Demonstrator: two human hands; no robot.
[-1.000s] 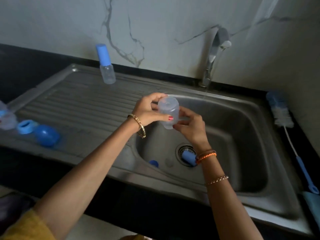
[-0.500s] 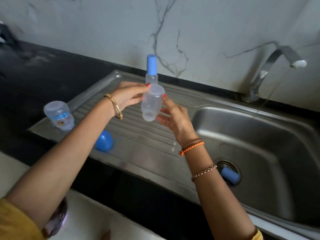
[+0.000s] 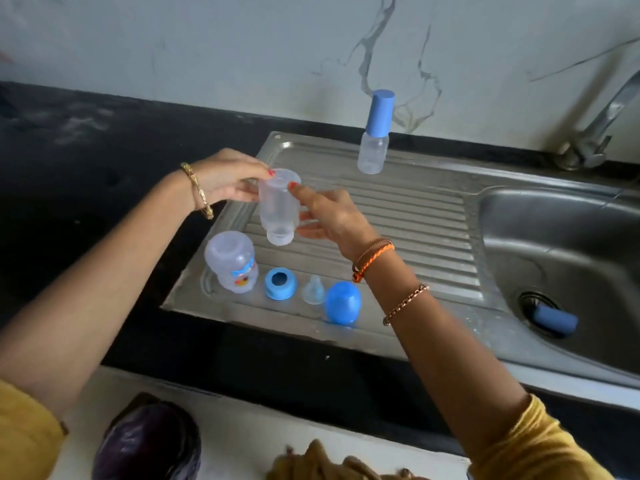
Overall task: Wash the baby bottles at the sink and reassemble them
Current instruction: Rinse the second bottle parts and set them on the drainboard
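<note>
Both hands hold a clear, capless baby bottle (image 3: 278,206) upside down, neck pointing down, above the left end of the steel drainboard (image 3: 408,216). My left hand (image 3: 228,178) grips its upturned base; my right hand (image 3: 329,216) pinches its side. Below it, along the drainboard's front edge, stand a second clear bottle with a printed label (image 3: 232,266), a blue screw ring (image 3: 280,284), a clear teat (image 3: 313,289) and a blue dome cap (image 3: 342,303). A slim capped bottle (image 3: 375,133) stands at the back.
The sink basin (image 3: 568,244) lies to the right, with a blue cylindrical cap (image 3: 556,320) lying on its drain. The tap (image 3: 602,123) rises at the back right. Black countertop (image 3: 86,174) surrounds the sink, under a marble wall.
Both hands have carried the clear bottle leftward from over the basin to above the drainboard's left end, and it now hangs lower, close to the labelled bottle. The view has swung left.
</note>
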